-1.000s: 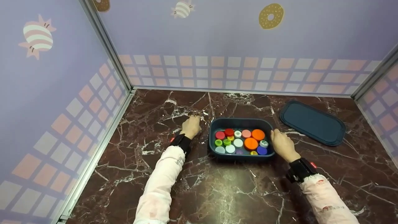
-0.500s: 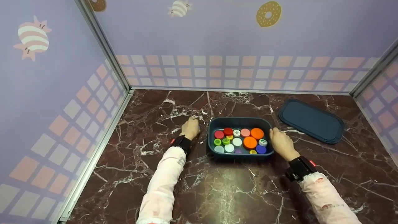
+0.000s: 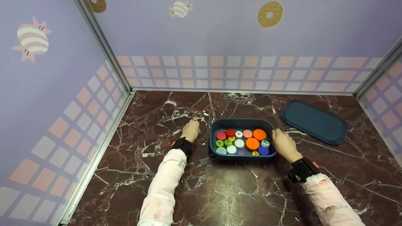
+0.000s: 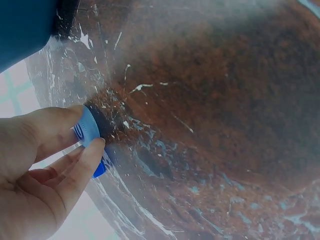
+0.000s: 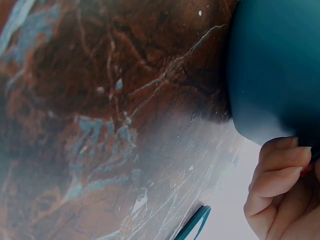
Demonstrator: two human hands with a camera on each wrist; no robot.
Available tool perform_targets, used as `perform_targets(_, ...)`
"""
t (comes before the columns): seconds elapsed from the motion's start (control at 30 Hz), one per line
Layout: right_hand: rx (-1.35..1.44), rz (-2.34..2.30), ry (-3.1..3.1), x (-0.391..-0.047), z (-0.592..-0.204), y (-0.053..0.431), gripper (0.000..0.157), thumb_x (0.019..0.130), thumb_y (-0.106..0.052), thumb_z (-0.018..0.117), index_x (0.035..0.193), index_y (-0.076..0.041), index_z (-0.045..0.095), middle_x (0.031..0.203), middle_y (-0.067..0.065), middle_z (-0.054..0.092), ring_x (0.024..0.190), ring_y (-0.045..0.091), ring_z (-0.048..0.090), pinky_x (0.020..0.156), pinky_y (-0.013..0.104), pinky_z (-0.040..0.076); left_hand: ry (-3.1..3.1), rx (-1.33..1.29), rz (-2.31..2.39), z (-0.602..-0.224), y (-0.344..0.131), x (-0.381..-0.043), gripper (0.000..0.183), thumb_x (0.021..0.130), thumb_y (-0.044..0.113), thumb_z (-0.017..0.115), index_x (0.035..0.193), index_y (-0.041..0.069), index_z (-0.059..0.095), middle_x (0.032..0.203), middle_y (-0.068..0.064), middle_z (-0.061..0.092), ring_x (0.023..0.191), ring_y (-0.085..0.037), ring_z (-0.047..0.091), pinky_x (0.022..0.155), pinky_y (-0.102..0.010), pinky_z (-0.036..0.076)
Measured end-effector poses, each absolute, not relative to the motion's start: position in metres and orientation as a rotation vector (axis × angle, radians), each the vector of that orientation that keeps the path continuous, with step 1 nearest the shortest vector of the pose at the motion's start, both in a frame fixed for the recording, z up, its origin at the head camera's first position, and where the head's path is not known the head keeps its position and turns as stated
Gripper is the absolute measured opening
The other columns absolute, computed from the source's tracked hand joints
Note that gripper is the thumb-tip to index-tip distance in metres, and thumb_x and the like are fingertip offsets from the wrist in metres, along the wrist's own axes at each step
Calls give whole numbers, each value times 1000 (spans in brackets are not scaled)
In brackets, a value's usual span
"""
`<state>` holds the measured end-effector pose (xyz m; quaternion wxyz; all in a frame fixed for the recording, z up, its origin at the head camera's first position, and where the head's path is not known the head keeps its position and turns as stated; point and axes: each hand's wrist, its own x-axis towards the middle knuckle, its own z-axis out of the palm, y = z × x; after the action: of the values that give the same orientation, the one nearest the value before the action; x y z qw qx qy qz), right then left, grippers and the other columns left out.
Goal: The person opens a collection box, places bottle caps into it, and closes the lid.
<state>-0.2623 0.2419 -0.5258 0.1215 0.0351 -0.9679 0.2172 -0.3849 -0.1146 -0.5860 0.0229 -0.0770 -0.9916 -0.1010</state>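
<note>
In the head view a dark blue rectangular box (image 3: 241, 158) stands on the table, full of colourful bottle caps (image 3: 252, 144). Left of it my left hand (image 3: 191, 130) is low over the tabletop. Its thumb and fingers pinch a light blue bottle cap (image 4: 89, 125), as the left wrist view shows; a deeper blue part (image 4: 99, 170) sticks out below the fingers. My right hand (image 3: 285, 145) grips the box's right end at the rim, fingers (image 5: 280, 162) curled against the outer wall. A small red bit (image 5: 305, 171) shows between fingers and thumb; I cannot tell what it is.
A dark blue lid (image 3: 314, 121) lies flat on the table at the back right, apart from the box. Patterned panels (image 3: 201, 34) wall in the dark marbled table (image 3: 226, 194) at the back and both sides.
The head view has shifted a little. My left hand has drawn slightly nearer to me, still left of the box. The right hand and the box keep their places.
</note>
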Motion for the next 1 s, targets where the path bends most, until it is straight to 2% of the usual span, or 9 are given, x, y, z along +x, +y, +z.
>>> perform_targets(0.1, 117, 629, -2810, -262, -526, 241, 28, 96, -16, 38, 75, 2, 40, 65, 31, 51, 58, 50, 53, 45, 58, 39, -3082, -244, -331, -529, -107, -348, 7, 79, 2, 59, 82, -3, 64, 86, -20, 60, 76, -38, 60, 60, -46, 48)
perform_targets(0.23, 145, 625, -2797, -261, -525, 241, 27, 96, -14, 39, 74, 2, 39, 61, 30, 50, 55, 49, 52, 43, 57, 38, -3061, -278, -293, -500, -102, -332, 10, 83, 3, 58, 87, -3, 65, 90, -20, 59, 78, -37, 60, 63, -44, 48)
perform_targets(0.37, 149, 629, -2808, -261, -525, 242, 27, 96, -14, 38, 74, 1, 39, 61, 28, 49, 55, 49, 52, 42, 56, 38, -3074, -288, -308, -492, -95, -334, 13, 85, 5, 58, 91, -2, 66, 95, -20, 58, 79, -36, 60, 65, -42, 48)
perform_targets(0.57, 136, 631, -2815, -261, -525, 242, 27, 96, -15, 38, 74, 2, 39, 61, 28, 50, 56, 49, 52, 43, 56, 38, -2968, -275, -349, -483, -85, -334, 9, 81, 5, 59, 77, 0, 65, 88, -17, 57, 73, -34, 61, 62, -41, 49)
perform_targets(0.8, 134, 631, -2817, -261, -527, 241, 28, 96, -15, 38, 75, 2, 40, 61, 28, 50, 56, 48, 53, 43, 56, 38, -2898, -276, -398, -469, -66, -328, 11, 82, 9, 63, 84, -1, 64, 88, -16, 53, 74, -35, 60, 62, -41, 49)
perform_targets(1.0, 132, 646, -2809, -262, -526, 241, 27, 96, -15, 39, 75, 2, 40, 63, 30, 51, 57, 49, 53, 43, 57, 38, -2855, -379, -411, -461, -54, -325, 9, 81, 8, 61, 82, -1, 65, 88, -16, 54, 73, -33, 60, 62, -40, 49)
